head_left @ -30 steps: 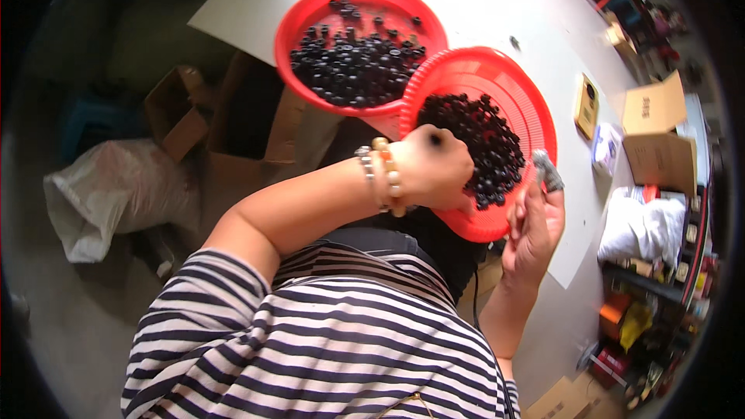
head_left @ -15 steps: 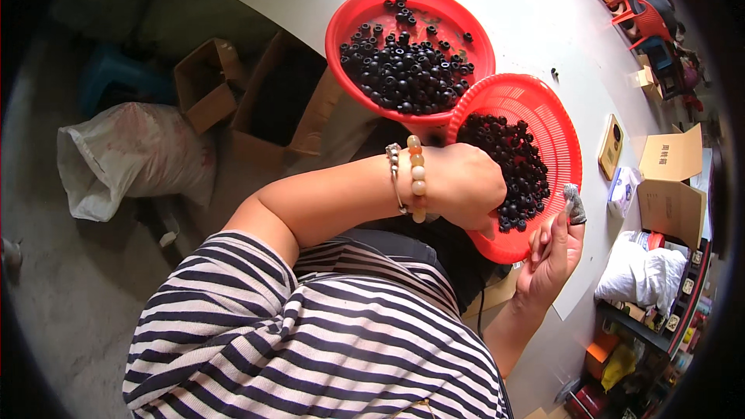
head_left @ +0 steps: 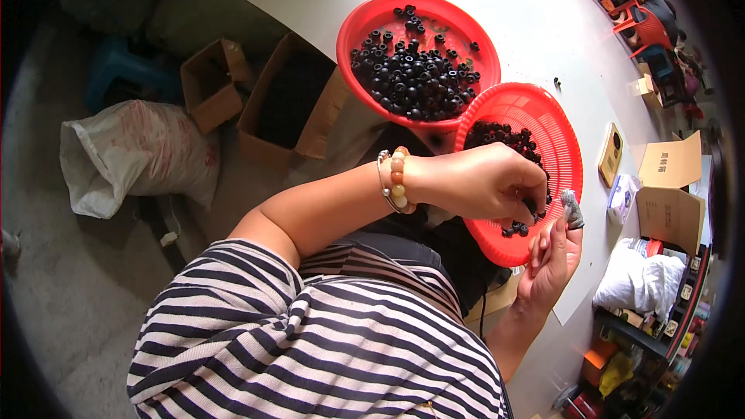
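Observation:
Over the red slotted basket point(head_left: 565, 147) my left hand point(head_left: 489, 178), wearing two bracelets, has its fingers closed around a small black piece point(head_left: 531, 206). More round black pieces with holes point(head_left: 497, 133) lie in that basket, partly hidden by the hand. At the basket's near right rim is my right hand point(head_left: 549, 268), its fingers curled together and one digit wrapped in a grey covering point(head_left: 571, 209). What it holds, if anything, I cannot make out. Beside the basket, further left, a red basin point(head_left: 353, 27) contains many similar black pieces point(head_left: 415, 81).
The basket and basin rest on a white table point(head_left: 535, 23). A phone point(head_left: 611, 154), a tissue pack point(head_left: 623, 198) and an open cardboard box point(head_left: 669, 190) are at right. Cardboard boxes point(head_left: 213, 81) and a white sack point(head_left: 143, 151) stand on the floor at left.
My left hand has lifted out of the black pieces and moved slightly right, toward my right hand, its fingers now closed on one piece. My right hand has barely moved.

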The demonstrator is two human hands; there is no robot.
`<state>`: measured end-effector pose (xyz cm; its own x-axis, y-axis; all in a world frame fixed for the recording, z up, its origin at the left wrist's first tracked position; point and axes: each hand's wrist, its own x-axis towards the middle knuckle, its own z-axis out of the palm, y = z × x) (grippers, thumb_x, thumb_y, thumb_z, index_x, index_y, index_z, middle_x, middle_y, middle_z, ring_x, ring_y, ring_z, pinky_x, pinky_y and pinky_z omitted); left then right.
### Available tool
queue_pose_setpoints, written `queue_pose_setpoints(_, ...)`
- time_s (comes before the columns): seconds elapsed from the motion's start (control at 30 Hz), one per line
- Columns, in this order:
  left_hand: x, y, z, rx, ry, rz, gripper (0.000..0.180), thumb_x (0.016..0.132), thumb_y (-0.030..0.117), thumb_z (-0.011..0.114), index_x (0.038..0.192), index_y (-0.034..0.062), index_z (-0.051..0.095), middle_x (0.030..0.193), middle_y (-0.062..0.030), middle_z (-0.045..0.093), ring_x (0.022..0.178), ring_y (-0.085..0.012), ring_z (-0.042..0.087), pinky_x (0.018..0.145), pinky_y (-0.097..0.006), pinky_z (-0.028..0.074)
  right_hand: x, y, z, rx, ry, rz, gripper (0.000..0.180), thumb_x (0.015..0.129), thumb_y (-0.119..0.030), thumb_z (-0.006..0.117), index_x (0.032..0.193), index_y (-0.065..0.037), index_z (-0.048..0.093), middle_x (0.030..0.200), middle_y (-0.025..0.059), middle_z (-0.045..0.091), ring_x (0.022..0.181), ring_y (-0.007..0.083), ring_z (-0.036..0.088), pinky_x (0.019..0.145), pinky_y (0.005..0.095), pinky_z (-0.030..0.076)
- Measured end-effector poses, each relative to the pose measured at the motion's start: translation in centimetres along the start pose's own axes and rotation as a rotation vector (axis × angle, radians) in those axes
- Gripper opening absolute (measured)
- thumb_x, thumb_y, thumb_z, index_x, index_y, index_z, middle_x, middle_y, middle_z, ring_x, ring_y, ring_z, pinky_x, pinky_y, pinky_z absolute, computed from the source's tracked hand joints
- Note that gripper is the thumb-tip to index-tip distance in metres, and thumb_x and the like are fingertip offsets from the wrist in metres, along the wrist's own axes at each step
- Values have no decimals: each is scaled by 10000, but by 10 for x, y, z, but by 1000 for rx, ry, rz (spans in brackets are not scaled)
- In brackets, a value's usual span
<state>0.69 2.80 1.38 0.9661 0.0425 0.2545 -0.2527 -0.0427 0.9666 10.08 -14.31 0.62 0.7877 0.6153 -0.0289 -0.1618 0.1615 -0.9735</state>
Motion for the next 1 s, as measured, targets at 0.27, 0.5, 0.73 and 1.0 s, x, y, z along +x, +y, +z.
queue_pose_setpoints(0.27, -5, -12, -4, -534, 145, -93, 131, 807, 43, 539, 928, 9, 502, 881, -66, 567, 825, -135, 583, 664, -225, 491, -1, -3, 10, 95, -77, 112, 329, 859, -198, 494, 1130, -21, 434, 637, -15, 457, 467, 9, 345, 372, 116, 234)
queue_pose_setpoints(0.5, -6, -22, -3, -790, 182, -169, 121, 840, 106, 513, 937, 36, 525, 899, -60, 556, 726, -87, 530, 677, -224, 473, -5, -13, 12, 112, -303, 177, 358, 805, -51, 541, 1149, -28, 442, 848, -3, 557, 671, 8, 466, 544, 130, 352)
queue_pose_setpoints(0.73, -6, -23, 4, -907, 227, -167, 170, 826, 84, 532, 984, 24, 546, 900, -50, 570, 811, -109, 566, 718, -271, 496, -3, -22, 18, 74, -388, 222, 389, 805, -58, 550, 1168, -32, 413, 975, 36, 560, 832, 32, 501, 646, 143, 399)
queue_pose_setpoints(1.0, -5, -22, 6, -880, 223, -186, 168, 822, 69, 532, 982, 19, 544, 914, -56, 567, 831, -134, 568, 733, -294, 496, -4, -19, 20, 44, -406, 183, 378, 798, -41, 552, 1148, -25, 410, 997, 63, 556, 868, 58, 504, 714, 185, 410)
